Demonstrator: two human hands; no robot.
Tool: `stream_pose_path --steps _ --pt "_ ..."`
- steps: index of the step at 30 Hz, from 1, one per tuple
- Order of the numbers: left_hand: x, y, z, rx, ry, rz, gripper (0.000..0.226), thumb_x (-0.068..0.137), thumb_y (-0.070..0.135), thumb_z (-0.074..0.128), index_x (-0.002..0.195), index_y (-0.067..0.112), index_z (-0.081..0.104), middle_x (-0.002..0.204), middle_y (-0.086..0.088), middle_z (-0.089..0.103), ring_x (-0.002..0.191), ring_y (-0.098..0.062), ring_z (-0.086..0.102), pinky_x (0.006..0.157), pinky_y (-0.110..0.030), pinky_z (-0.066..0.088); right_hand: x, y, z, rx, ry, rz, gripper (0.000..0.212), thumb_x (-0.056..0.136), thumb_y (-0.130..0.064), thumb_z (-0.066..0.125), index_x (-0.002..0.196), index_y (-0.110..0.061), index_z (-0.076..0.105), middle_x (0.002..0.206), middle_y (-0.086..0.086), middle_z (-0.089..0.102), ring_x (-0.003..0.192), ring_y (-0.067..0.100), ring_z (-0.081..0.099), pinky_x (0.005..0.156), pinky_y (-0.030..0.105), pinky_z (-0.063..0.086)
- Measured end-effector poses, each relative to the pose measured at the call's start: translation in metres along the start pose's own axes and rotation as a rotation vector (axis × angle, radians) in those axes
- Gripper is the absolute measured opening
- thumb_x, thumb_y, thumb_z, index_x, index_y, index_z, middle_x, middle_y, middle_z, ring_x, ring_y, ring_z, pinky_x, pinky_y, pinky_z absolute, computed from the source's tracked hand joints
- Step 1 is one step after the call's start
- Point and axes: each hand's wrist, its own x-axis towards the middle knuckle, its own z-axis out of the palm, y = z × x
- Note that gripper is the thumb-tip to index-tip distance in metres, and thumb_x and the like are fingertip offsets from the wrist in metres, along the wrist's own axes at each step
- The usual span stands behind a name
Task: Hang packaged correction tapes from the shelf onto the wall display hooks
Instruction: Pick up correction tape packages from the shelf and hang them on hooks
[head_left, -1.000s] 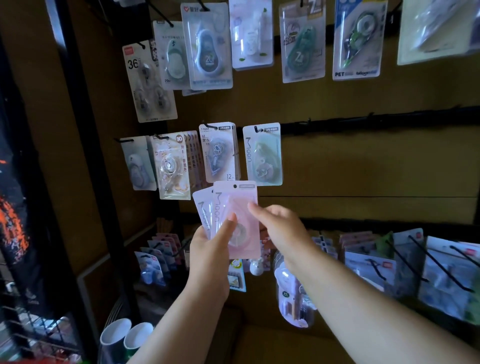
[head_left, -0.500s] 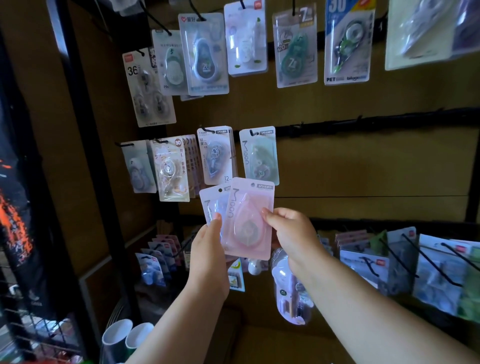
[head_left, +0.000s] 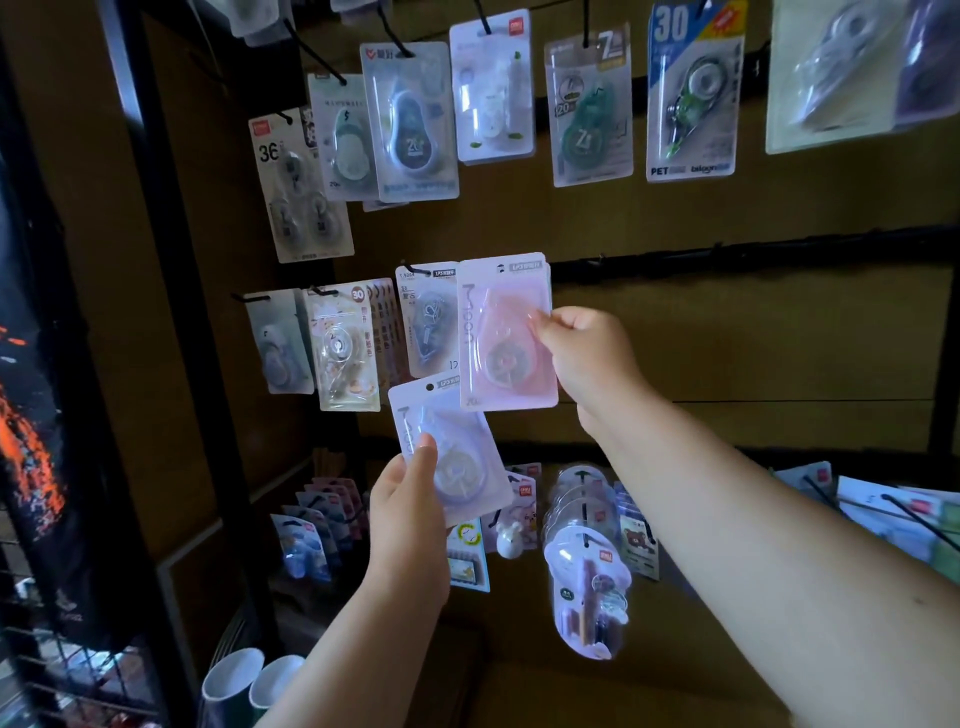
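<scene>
Pink correction tape pack (head_left: 506, 332) pinched by right hand (head_left: 587, 358); left hand (head_left: 410, 499) grips a lilac pack (head_left: 457, 457).

I see a brown wall display (head_left: 727, 332) crossed by black hook rails (head_left: 753, 249). Along the top rail, from ten to one o'clock, hang correction tape packs (head_left: 587, 109). The middle rail carries packs (head_left: 340, 353) at nine o'clock. Lower hooks, five to seven o'clock, hold more carded packs (head_left: 587, 587). Two cups (head_left: 249, 686) stand at seven o'clock.
</scene>
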Motion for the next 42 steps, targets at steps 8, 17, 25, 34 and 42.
stream_pose_path --steps 8,17,25,34,42 --pt "0.000 -0.002 -0.003 0.016 0.025 -0.021 0.028 0.093 0.043 0.058 0.083 0.019 0.068 0.091 -0.008 0.068 0.084 -0.027 0.060 0.073 -0.040 0.041 0.008 0.003 0.003 -0.068 0.027 0.064 0.033 0.096 -0.027 0.054 0.093 0.003 0.066 0.092 0.013 0.069 0.091 0.031 0.065 0.065 0.030 0.043" --pt "-0.002 -0.004 -0.001 -0.020 0.010 -0.033 0.025 0.097 0.037 0.055 0.089 0.017 0.068 0.083 -0.003 0.070 0.076 -0.021 0.064 0.064 -0.033 0.046 0.027 0.011 0.011 -0.125 0.072 0.036 0.029 0.094 -0.024 0.056 0.076 -0.002 0.059 0.065 0.009 0.043 0.062 0.019 0.038 0.058 0.028 0.029" --pt "0.005 -0.009 -0.003 0.001 0.000 -0.024 0.028 0.097 0.037 0.055 0.090 0.013 0.067 0.085 -0.007 0.069 0.076 -0.023 0.062 0.064 -0.033 0.044 0.059 0.025 0.010 -0.274 0.103 0.099 0.038 0.092 -0.030 0.058 0.104 0.005 0.066 0.090 0.021 0.067 0.072 0.023 0.053 0.067 0.031 0.040" --pt "0.004 -0.009 -0.002 0.033 -0.004 -0.019 0.028 0.096 0.038 0.055 0.094 0.013 0.069 0.088 -0.009 0.072 0.080 -0.024 0.065 0.070 -0.037 0.047 0.041 0.033 0.005 -0.309 0.127 0.046 0.020 0.091 -0.029 0.060 0.093 -0.009 0.060 0.093 0.009 0.064 0.079 0.022 0.060 0.065 0.031 0.048" --pt "-0.005 0.000 0.009 0.071 -0.065 0.092 0.034 0.097 0.038 0.055 0.085 0.006 0.061 0.074 -0.008 0.056 0.067 -0.023 0.047 0.055 -0.030 0.034 -0.022 0.061 0.011 -0.077 -0.337 0.224 0.037 0.088 -0.038 0.064 0.093 -0.001 0.067 0.085 0.009 0.066 0.077 0.019 0.057 0.072 0.033 0.043"
